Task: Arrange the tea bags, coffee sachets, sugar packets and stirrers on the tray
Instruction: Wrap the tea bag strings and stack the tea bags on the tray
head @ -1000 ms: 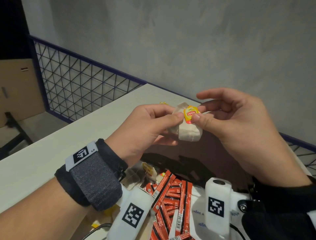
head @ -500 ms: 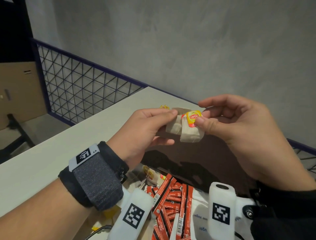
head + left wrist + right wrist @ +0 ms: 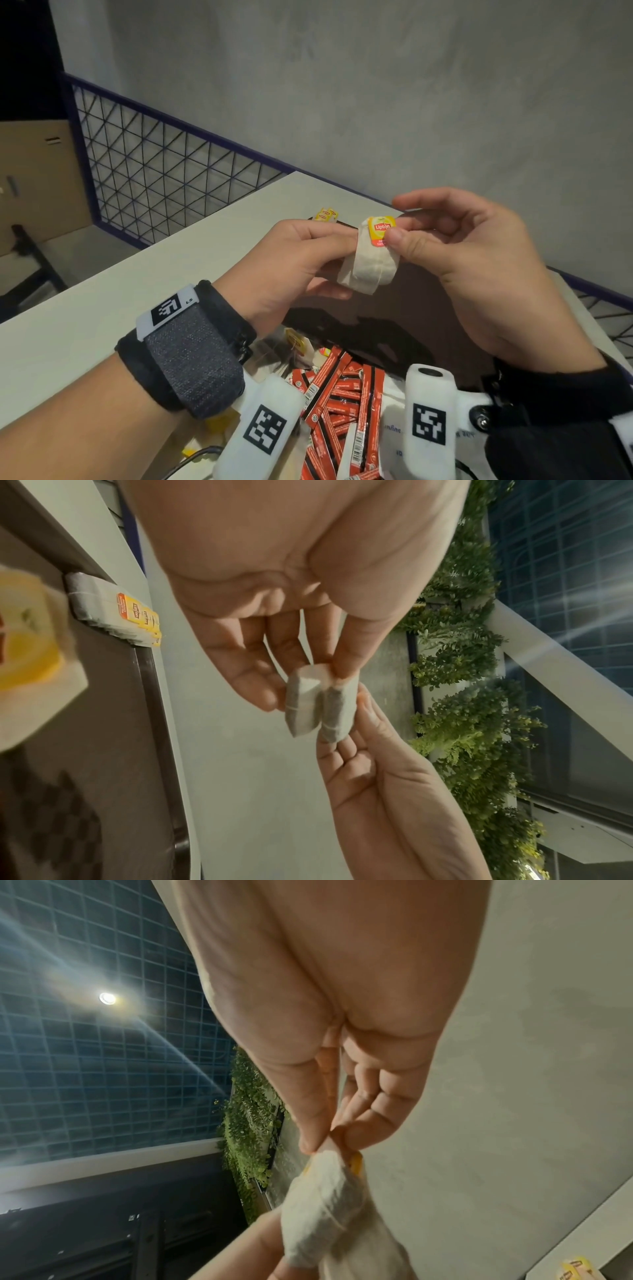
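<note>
Both hands pinch one tea bag [image 3: 371, 265] – left hand [image 3: 294, 260] on the soft pouch, right hand [image 3: 455, 253] on its tag – flimsy, best held lightly

A white table [image 3: 102, 318] carries a dark tray [image 3: 428, 329].

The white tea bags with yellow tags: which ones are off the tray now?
The two white paper tea bags pinched between the left hand and right hand. The others lie stacked at the dark brown tray's far edge.
</note>
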A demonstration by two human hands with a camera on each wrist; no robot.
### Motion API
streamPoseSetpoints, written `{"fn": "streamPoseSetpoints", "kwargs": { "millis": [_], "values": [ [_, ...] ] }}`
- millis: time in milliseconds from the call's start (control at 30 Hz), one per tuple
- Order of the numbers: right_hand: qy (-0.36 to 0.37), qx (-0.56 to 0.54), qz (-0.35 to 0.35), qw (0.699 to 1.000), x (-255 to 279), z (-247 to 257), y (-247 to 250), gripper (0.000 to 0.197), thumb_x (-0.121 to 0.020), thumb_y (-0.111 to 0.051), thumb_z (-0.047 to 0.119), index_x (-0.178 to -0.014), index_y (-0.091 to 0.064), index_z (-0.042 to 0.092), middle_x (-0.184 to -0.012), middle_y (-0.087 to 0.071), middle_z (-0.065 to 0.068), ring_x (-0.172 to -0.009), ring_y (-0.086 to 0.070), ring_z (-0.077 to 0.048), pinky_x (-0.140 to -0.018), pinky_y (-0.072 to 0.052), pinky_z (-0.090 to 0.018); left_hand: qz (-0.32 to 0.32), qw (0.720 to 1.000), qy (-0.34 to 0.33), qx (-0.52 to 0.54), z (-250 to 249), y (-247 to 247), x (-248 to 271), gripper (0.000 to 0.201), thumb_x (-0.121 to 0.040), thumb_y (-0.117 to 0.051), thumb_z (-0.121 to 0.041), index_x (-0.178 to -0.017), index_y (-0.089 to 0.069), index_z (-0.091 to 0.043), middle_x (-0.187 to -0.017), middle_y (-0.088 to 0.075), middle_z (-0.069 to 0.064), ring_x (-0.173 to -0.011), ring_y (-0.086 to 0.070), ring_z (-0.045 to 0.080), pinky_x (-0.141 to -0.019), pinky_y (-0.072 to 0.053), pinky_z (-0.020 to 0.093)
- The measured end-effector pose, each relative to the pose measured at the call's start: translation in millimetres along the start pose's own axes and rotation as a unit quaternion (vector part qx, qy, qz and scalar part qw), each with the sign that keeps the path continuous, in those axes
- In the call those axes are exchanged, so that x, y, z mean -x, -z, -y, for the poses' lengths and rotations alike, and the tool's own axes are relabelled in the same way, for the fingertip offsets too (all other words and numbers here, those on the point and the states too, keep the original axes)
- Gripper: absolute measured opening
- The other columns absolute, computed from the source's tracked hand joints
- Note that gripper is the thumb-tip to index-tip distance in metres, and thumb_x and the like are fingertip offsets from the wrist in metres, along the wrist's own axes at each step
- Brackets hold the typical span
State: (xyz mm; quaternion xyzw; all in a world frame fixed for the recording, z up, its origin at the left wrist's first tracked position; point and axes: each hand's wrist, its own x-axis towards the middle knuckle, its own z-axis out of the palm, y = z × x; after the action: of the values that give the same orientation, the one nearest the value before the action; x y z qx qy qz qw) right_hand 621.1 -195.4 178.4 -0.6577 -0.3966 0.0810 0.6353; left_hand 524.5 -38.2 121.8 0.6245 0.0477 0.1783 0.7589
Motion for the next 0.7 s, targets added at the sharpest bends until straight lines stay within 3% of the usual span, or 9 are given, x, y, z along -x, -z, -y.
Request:
{"fn": "streamPoseSetpoints", "kwargs": {
  "millis": [133,333,467,600,700],
  "values": [
    [0.01,0.0,-0.018,1.0,0,-2,-2,0.028,-0.077,-0.081,-0.001,-0.102,-0.074,0.011,-0.084,-0.074,-0.007,-0.075,-0.069,-0.015,-0.075,-0.057,-0.023,0.023,1.0,-0.008,0.012,-1,-2,0,0.024,-0.094,-0.065,-0.027,-0.103,-0.08,-0.011,-0.095,-0.078,0.01,-0.082,-0.073,0.018,-0.07,-0.059,0.033],
    [0.018,-0.04,-0.027,0.999,0,-2,-6,0.026,-0.076,-0.08,0.0,-0.098,-0.074,0.011,-0.088,-0.074,-0.012,-0.082,-0.07,-0.019,-0.077,-0.057,-0.026,0.044,0.999,-0.024,0.015,-1,0,1,0.029,-0.081,-0.07,-0.039,-0.098,-0.083,-0.021,-0.101,-0.078,0.006,-0.092,-0.075,0.018,-0.071,-0.059,0.031],
    [-0.014,-0.124,-0.018,0.992,0,0,-9,0.031,-0.067,-0.078,0.008,-0.097,-0.073,0.009,-0.084,-0.071,-0.008,-0.083,-0.068,-0.019,-0.078,-0.057,-0.029,0.031,0.999,-0.021,0.031,1,1,0,0.028,-0.083,-0.069,-0.033,-0.102,-0.081,-0.016,-0.1,-0.078,0.008,-0.09,-0.075,0.018,-0.069,-0.058,0.03],
    [-0.041,-0.204,-0.023,0.978,0,4,-7,0.028,-0.07,-0.072,0.001,-0.097,-0.07,0.006,-0.082,-0.066,-0.008,-0.081,-0.068,-0.018,-0.073,-0.058,-0.025,0.001,0.999,-0.01,0.044,0,1,0,0.026,-0.079,-0.071,-0.031,-0.097,-0.082,-0.015,-0.094,-0.079,0.007,-0.084,-0.074,0.016,-0.068,-0.058,0.031],
    [-0.047,-0.21,-0.037,0.976,-1,8,1,0.028,-0.072,-0.07,0.0,-0.099,-0.069,0.007,-0.082,-0.067,-0.006,-0.081,-0.069,-0.017,-0.072,-0.058,-0.026,-0.015,0.999,-0.006,0.041,-1,1,-1,0.015,-0.088,-0.071,-0.026,-0.092,-0.082,-0.017,-0.099,-0.079,0.009,-0.085,-0.074,0.015,-0.069,-0.058,0.03]
  ]
}}
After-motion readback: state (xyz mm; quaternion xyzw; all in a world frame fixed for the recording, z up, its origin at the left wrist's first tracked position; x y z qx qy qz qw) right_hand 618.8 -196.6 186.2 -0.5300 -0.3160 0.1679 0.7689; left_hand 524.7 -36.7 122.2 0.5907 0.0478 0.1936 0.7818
